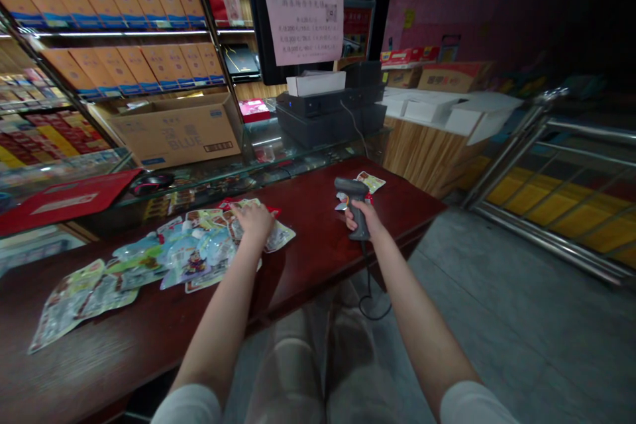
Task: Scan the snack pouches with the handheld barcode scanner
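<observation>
My right hand (364, 218) is wrapped round the grip of a dark grey barcode scanner (352, 187), held above the right part of the table, its cord hanging down. My left hand (252, 218) rests on the right end of a pile of shiny snack packets (199, 253), its fingers stretched over them. Red packaging shows just beyond that hand. Bluish pouches lie in the middle of the pile, and long clear-and-green packets (82, 295) spread toward the left. Behind the scanner, one more small packet (371, 181) lies apart, partly covered.
A dark red table (308, 258) runs in front of me. Beyond it are a glass counter with a black mouse (152, 182), an open cardboard box (173, 132) and a cash register (330, 112) below a paper sign (304, 23). A metal railing (561, 205) stands at right.
</observation>
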A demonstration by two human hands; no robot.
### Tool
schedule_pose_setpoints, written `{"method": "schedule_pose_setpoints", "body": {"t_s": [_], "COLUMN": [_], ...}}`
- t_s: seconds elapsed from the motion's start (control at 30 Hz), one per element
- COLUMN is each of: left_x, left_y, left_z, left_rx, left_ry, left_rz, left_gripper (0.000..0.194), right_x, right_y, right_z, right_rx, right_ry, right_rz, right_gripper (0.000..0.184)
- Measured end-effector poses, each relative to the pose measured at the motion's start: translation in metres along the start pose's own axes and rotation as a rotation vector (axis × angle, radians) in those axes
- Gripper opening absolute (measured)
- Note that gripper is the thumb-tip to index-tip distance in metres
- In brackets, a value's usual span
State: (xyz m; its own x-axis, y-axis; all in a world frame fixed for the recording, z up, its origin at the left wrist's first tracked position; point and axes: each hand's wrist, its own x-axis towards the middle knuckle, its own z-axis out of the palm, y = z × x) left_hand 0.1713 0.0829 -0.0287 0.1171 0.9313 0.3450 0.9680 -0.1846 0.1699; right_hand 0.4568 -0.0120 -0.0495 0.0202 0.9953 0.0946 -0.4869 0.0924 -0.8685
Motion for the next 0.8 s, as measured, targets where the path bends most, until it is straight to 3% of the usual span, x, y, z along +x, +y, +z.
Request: {"method": "schedule_pose_setpoints", "body": {"t_s": [0.17,0.27,0.37,0.53,0.6,0.7,0.8], "left_x": [-0.008,-0.006,0.0,0.009,0.013,0.019,0.024], "left_y": [-0.028,-0.013,0.033,0.14,0.175,0.208,0.218], "left_z": [-0.015,-0.02,-0.019,-0.001,0.011,0.029,0.044], "left_rx": [0.028,0.007,-0.032,-0.196,-0.267,-0.32,-0.36], "left_ry": [0.059,0.082,0.046,-0.23,-0.304,-0.352,-0.348], "left_rz": [0.058,0.086,0.21,0.369,0.352,0.266,0.175], "left_gripper": [0.028,0.023,0.018,0.028,0.036,0.053,0.059], "right_x": [-0.015,-0.027,-0.032,-0.027,-0.024,-0.023,-0.025], "right_y": [-0.005,-0.011,-0.019,-0.03,-0.031,-0.029,-0.026], "right_z": [-0.009,-0.02,-0.032,-0.053,-0.06,-0.065,-0.065], "right_rx": [0.074,0.082,0.077,0.052,0.047,0.043,0.023], "right_ry": [0.077,0.126,0.173,0.24,0.254,0.272,0.28], "right_rz": [-0.092,-0.109,-0.127,-0.165,-0.174,-0.187,-0.194], "right_gripper": [0.031,0.028,0.028,0.036,0.038,0.039,0.04]}}
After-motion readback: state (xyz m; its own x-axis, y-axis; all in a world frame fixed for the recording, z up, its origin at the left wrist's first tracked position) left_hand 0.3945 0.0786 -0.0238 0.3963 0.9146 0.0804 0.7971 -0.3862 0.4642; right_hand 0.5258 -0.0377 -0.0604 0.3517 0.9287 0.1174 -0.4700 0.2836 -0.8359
